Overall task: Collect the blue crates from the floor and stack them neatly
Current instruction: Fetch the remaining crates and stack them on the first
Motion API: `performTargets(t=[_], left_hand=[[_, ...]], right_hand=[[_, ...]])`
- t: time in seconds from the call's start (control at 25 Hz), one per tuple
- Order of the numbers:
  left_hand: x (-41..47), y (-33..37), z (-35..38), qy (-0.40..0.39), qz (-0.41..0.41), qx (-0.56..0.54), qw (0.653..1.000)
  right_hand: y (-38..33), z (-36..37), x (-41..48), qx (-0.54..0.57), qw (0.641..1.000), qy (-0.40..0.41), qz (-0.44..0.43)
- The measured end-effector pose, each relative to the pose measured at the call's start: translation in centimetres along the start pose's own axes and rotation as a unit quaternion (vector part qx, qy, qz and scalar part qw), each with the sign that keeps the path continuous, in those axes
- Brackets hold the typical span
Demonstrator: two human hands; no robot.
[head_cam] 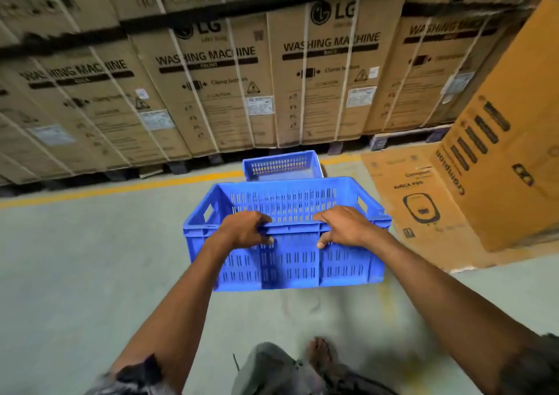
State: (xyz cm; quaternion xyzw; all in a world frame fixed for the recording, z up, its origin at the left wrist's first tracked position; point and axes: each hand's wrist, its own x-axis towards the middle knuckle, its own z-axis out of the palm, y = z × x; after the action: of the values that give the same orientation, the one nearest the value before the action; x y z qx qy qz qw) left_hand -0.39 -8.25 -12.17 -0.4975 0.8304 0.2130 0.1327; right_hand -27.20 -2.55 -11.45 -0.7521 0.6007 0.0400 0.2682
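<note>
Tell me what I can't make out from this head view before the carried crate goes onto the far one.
- Far blue crate: its lower part is hidden behind the carried crate, so whether it is a stack can't be told.
- Fingertips of left hand and right hand: curled over the near rim.
- Labels on the washing machine boxes: blurred.
- Other crates: none in frame.

washing machine cartons (pixel 211 92) stacked behind; orange box (pixel 499 158) right; yellow floor line (pixel 121 187)
</note>
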Motion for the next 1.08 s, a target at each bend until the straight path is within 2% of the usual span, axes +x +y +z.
performTargets(t=[0.12, 0.2, 0.36, 0.44, 0.56, 0.8, 0.92, 1.08], left_hand=[[6.4, -4.5, -1.0, -0.057, -0.013, 0.042, 0.997], [11.0, -7.1, 0.2, -0.043, -0.002, 0.071, 0.997], [21.2, -10.1, 2.2, -0.011, 0.006, 0.059, 0.998], [26.2, -11.6, 2.7, -0.009, -0.008, 0.037, 0.999], [33.0, -14.3, 3.4, 0.020, -0.031, 0.034, 0.999], [46.6, -20.3, 7.5, 0.172, -0.060, 0.041, 0.982], [52.5, -23.3, 11.8, 0.236, -0.054, 0.046, 0.969], [57.6, -26.3, 18.8, 0.283, -0.050, 0.095, 0.953]], right_hand=[[2.9, -1.4, 7.4, -0.009, 0.999, -0.036, 0.003], [5.3, -1.0, 12.6, -0.031, 0.998, -0.047, 0.007], [11.3, -0.1, 23.3, -0.037, 0.994, -0.091, 0.047], [14.0, 0.4, 28.4, -0.039, 0.994, -0.085, 0.057], [17.4, 1.5, 35.4, -0.042, 0.996, -0.055, 0.053], [24.0, 4.0, 50.1, -0.090, 0.992, 0.079, -0.032], [26.4, 7.8, 56.0, -0.123, 0.982, 0.137, -0.041], [29.6, 14.5, 61.3, -0.157, 0.966, 0.197, -0.056]])
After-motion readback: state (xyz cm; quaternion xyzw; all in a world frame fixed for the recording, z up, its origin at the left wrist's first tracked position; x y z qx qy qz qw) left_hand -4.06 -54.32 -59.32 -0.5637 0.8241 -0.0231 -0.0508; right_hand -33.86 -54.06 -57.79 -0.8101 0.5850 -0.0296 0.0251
